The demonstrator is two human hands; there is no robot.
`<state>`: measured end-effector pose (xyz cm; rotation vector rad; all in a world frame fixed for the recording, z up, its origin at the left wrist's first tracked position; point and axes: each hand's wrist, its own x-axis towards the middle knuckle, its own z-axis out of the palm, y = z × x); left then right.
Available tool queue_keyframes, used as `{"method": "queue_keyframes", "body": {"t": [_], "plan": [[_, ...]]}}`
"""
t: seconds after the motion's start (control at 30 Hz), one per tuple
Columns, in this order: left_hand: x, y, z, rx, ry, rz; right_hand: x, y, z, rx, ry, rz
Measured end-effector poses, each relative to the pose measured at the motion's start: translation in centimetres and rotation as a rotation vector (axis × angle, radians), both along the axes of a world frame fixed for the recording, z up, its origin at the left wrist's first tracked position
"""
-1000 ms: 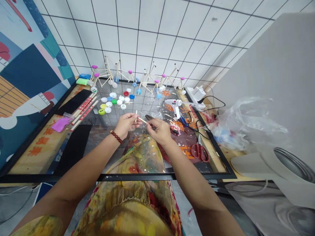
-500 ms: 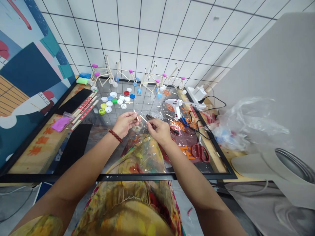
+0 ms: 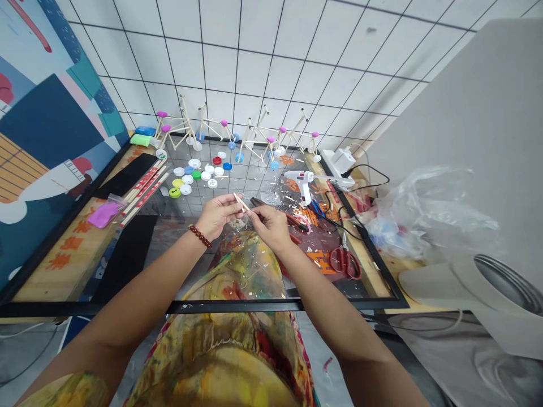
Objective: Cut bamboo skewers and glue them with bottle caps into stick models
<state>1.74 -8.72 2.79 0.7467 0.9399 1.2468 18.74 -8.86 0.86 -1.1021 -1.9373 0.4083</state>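
Over the middle of the glass tabletop, my left hand (image 3: pixel 219 215) pinches a short pale wooden stick (image 3: pixel 238 199) between thumb and fingers. My right hand (image 3: pixel 271 225) grips a second short stick, its tip brought up alongside the first, so the two look nearly parallel and close together. Whether they touch is too small to tell. Dark-jawed pliers (image 3: pixel 257 202) with red handles lie on the table beneath my right hand, partly hidden by it. Behind both hands, several bottle caps (image 3: pixel 206 176) in white, green, yellow, red and blue are spread on the glass.
Stick frames (image 3: pixel 254 141) with pink and blue round ends stand along the tiled wall. To the right lie a white glue gun (image 3: pixel 304 185), red scissors (image 3: pixel 345 261), cables and a power strip (image 3: pixel 338 167). Long sticks (image 3: pixel 144 189) and a purple packet (image 3: pixel 104 212) are on the left.
The two sticks have come together: they were at an angle to each other and now lie side by side. My right hand has moved slightly left, toward my left hand.
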Motion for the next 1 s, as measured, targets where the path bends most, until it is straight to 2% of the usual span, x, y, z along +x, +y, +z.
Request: {"method": "queue_keyframes", "body": {"t": [0.33, 0.6, 0.77, 1.0], "plan": [[0.01, -0.08, -0.27, 0.026, 0.076, -0.043, -0.08, 0.00, -0.24, -0.024, 0.013, 0.065], [-0.15, -0.01, -0.32, 0.066, 0.103, -0.105, -0.14, 0.03, -0.39, -0.041, -0.054, 0.108], [-0.39, 0.16, -0.36, 0.058, 0.076, -0.069, -0.18, 0.04, -0.47, -0.074, 0.015, 0.114], [-0.29, 0.12, -0.54, 0.067, 0.092, -0.071, -0.04, 0.25, -0.67, 0.009, -0.024, 0.142]]}}
